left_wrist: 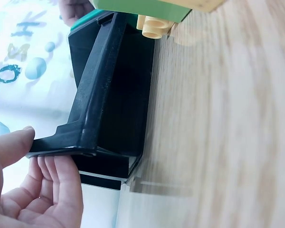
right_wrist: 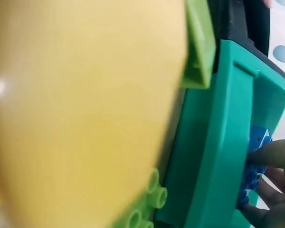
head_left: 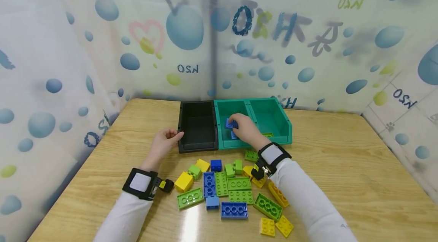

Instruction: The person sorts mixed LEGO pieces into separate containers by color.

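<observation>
My right hand (head_left: 247, 130) reaches into the middle green bin (head_left: 216, 120) and pinches a blue building brick (head_left: 228, 123). Another blue brick (head_left: 234, 135) lies below it in the same bin. In the right wrist view, the fingers hold blue studded bricks (right_wrist: 251, 178) behind the bin's front wall; where one brick ends and another begins is hard to tell. At the left, my left hand (head_left: 163, 144) grips the side rim of the black bin (head_left: 181, 126). The left wrist view has the thumb over that rim (left_wrist: 61, 145) and the fingers curled beneath it.
Loose bricks lie in front of the bins: green plates (head_left: 239, 184), a long blue brick (head_left: 234, 210), yellow blocks (head_left: 184, 182) and several more. The right green bin (head_left: 289, 132) holds a lime brick (head_left: 267, 135). A patterned curtain (head_left: 191, 59) stands behind the wooden table (head_left: 342, 166).
</observation>
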### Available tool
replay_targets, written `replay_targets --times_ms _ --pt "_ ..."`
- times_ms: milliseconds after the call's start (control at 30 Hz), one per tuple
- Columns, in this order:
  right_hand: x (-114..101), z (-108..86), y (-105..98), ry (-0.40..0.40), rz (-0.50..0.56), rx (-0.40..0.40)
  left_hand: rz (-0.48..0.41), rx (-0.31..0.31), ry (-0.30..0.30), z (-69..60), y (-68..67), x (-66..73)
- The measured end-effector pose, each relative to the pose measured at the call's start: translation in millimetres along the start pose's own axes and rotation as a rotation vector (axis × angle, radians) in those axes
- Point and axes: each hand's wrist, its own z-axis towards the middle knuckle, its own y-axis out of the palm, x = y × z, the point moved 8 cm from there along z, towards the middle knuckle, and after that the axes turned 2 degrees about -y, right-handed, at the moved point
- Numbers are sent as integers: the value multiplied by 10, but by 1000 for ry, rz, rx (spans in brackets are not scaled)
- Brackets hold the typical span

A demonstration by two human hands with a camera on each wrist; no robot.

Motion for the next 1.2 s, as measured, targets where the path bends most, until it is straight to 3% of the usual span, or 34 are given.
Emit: replay_targets --times_ms 367,733,1200 --pt "2 58 108 5 -70 -78 6 1 -11 -7 -9 -9" --pt "84 71 277 60 -84 -235 11 0 -6 -7 5 -10" --pt "72 27 325 126 -62 -332 5 -4 9 -23 -4 12"
